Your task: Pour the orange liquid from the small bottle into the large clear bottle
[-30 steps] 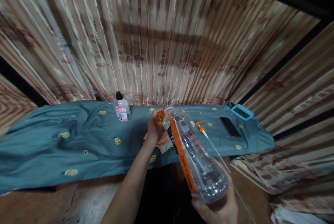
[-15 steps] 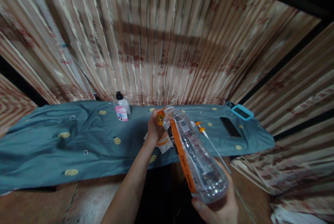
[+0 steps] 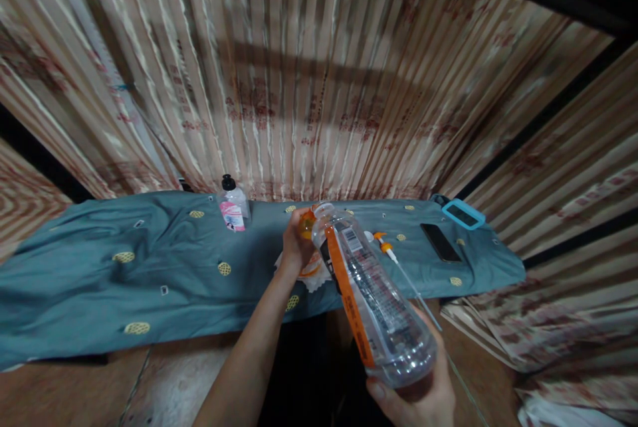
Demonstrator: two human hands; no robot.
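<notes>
My right hand (image 3: 427,390) is wrapped round the base of a large clear plastic bottle (image 3: 386,301) with an orange and grey label. The bottle is tilted, its mouth up and to the left. At that mouth my left hand (image 3: 295,246) grips a small amber see-through container (image 3: 306,226); the mouth touches or almost touches its orange top. Whether liquid passes between them I cannot tell. A white and orange packet (image 3: 314,275) lies under my left hand, partly hidden. To the right of the bottle rests an orange pump head (image 3: 385,248) with a long clear tube.
A clear bottle with a pink label and black cap (image 3: 232,208) stands at the back left of the cloth-covered table (image 3: 174,261). On the right lie a black phone (image 3: 440,242) and a blue-framed device (image 3: 463,214). A patterned curtain (image 3: 309,82) hangs close behind.
</notes>
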